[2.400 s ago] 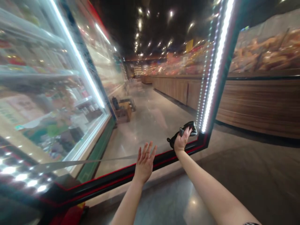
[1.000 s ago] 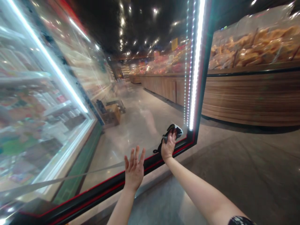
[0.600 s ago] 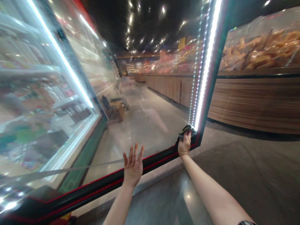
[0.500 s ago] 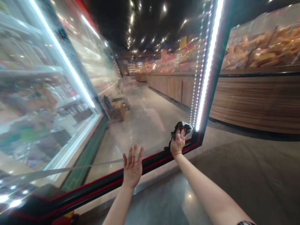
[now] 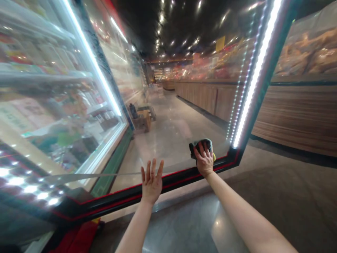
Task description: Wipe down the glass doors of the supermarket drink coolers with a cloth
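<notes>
An open glass fridge door [image 5: 179,133] with a black and red frame stands in front of me. My left hand [image 5: 151,181] lies flat on the glass near the bottom rail, fingers spread. My right hand [image 5: 204,160] presses a dark cloth [image 5: 201,144] against the glass near the door's lower right corner, just left of the lit LED strip [image 5: 254,73].
Lit fridge shelves [image 5: 52,105] full of goods run along the left. A wooden counter [image 5: 295,116] with bagged food above it lines the right side. A low cart with a box [image 5: 142,119] stands down the aisle. Something red [image 5: 79,237] lies at the floor by the door's base.
My right hand has wiped the cloth back and forth along the lower right corner and now sits a little left of the frame edge. The left hand stays flat on the glass.
</notes>
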Demonstrator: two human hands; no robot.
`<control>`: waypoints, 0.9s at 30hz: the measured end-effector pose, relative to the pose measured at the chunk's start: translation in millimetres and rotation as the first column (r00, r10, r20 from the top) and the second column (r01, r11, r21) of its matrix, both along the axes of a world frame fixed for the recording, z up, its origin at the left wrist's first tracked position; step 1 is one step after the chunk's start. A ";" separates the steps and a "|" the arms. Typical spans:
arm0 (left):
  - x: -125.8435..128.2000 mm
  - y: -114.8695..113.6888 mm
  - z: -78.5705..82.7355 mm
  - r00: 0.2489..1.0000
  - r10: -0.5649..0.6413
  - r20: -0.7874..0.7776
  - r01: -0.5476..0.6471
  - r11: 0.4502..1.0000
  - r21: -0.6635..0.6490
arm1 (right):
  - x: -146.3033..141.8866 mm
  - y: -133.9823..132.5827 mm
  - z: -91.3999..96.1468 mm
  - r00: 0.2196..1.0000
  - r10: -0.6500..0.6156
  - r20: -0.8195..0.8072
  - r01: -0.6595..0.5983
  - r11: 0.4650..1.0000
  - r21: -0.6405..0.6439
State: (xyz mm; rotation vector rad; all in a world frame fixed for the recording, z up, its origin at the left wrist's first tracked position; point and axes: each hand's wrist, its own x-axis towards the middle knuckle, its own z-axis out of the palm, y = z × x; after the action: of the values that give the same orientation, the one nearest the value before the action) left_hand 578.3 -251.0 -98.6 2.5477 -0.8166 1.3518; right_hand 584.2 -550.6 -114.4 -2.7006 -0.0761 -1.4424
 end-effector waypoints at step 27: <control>-11.0 79.1 -15.4 0.991 0.129 -0.035 -0.129 0.992 0.006 | -7.7 99.2 -26.5 0.749 0.581 -0.318 -0.656 0.585 -0.476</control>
State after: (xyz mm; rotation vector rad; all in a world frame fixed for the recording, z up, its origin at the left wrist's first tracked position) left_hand 567.2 -171.9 -114.0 2.6606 -0.6589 1.3367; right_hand 576.6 -451.4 -140.8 -2.6614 -1.5155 -1.1104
